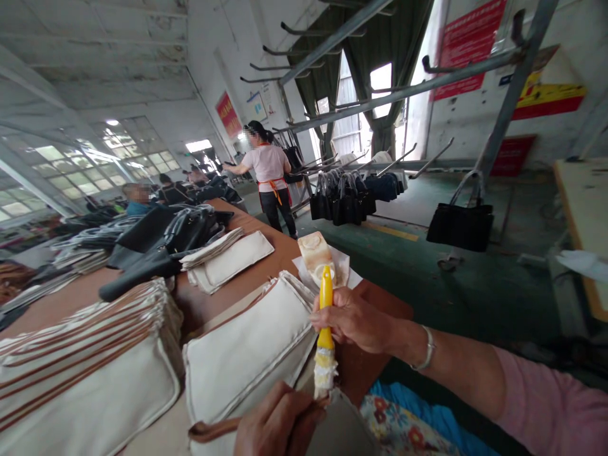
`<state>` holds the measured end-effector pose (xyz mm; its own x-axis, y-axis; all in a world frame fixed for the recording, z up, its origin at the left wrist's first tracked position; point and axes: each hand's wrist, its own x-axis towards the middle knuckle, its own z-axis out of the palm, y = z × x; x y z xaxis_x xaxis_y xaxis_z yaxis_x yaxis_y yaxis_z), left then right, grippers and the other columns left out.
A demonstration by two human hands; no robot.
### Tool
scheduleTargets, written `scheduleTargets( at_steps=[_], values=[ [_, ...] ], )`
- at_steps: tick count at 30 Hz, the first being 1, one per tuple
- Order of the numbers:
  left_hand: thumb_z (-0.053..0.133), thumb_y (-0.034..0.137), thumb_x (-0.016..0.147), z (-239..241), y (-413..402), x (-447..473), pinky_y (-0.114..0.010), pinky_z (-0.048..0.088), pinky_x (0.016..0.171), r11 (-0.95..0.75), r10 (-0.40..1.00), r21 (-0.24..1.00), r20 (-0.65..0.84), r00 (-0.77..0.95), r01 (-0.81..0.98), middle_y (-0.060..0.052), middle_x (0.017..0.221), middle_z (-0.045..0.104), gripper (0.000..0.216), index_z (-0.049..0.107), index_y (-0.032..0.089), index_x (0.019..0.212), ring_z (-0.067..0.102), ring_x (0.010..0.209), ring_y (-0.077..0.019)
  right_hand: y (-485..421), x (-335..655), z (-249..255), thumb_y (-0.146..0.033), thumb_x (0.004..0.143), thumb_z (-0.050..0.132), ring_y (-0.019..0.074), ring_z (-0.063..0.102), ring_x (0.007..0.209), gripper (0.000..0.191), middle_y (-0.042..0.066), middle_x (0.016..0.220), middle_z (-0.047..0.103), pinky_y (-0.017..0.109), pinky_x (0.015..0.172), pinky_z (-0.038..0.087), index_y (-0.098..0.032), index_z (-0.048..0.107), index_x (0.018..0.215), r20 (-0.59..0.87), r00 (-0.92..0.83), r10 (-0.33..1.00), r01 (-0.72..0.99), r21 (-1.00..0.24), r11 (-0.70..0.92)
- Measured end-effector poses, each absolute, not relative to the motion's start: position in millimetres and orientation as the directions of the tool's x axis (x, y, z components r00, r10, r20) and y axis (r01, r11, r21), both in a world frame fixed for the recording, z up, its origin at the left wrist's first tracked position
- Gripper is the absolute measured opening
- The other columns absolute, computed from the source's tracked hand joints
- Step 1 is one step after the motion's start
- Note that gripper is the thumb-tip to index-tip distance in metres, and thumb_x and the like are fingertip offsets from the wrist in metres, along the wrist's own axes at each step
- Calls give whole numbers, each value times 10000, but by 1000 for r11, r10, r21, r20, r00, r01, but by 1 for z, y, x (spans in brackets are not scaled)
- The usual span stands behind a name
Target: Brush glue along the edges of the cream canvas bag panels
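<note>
My right hand (354,320) is closed round a yellow-handled brush (325,316), held upright with its white, glue-caked bristles pointing down. The bristles touch the edge of a cream canvas bag piece (342,427) that my left hand (278,421) pinches at the bottom of the view, together with a brown strap (209,432). Just beyond the brush a small tub of pale paste (317,256) sits on white paper at the table's corner.
Stacks of cream canvas bags (247,354) with brown trim cover the brown table (380,301); black bags (156,244) lie farther back. A person in an orange apron stands by racks of hanging black bags (354,196). Seated people work at the left.
</note>
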<state>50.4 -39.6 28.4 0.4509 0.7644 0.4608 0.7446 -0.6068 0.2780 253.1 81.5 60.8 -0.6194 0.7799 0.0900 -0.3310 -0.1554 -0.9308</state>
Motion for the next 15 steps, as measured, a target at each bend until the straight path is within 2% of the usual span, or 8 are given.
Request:
scheduleTargets(
  at_steps=[3, 8, 12, 15],
  values=[
    [582, 233, 927, 28, -41, 51, -143, 504, 577, -573, 800, 330, 423, 425, 750, 16, 720, 637, 52, 633, 227, 929, 652, 603, -91, 88, 261, 61, -328, 749, 669, 60, 291, 364, 205, -69, 516, 451, 200, 336, 178, -175, 540, 705, 74, -614, 786, -331, -928, -171],
    [592, 268, 920, 27, -39, 57, -147, 460, 544, -510, 834, 389, 444, 329, 768, 28, 678, 612, 90, 655, 230, 870, 614, 566, -83, 89, 258, 62, -351, 779, 654, 60, 278, 372, 237, -78, 476, 396, 206, 355, 179, -176, 528, 682, 115, -519, 847, -314, -947, -64],
    [552, 425, 927, 18, -40, 52, -178, 448, 539, -366, 892, 463, 423, 162, 807, 17, 679, 626, 250, 666, 238, 806, 601, 568, -99, 80, 257, 61, -375, 768, 671, 66, 271, 393, 242, -71, 514, 414, 219, 368, 178, -189, 526, 713, 61, -567, 822, -313, -938, -146],
    [538, 572, 887, 0, -44, 37, -209, 418, 518, -256, 924, 401, 368, 101, 879, 4, 666, 627, 390, 642, 228, 734, 602, 582, -125, 82, 266, 52, -385, 777, 675, 72, 271, 382, 240, -75, 495, 396, 225, 375, 165, -189, 545, 729, 11, -455, 890, -330, -931, -157]
  ],
)
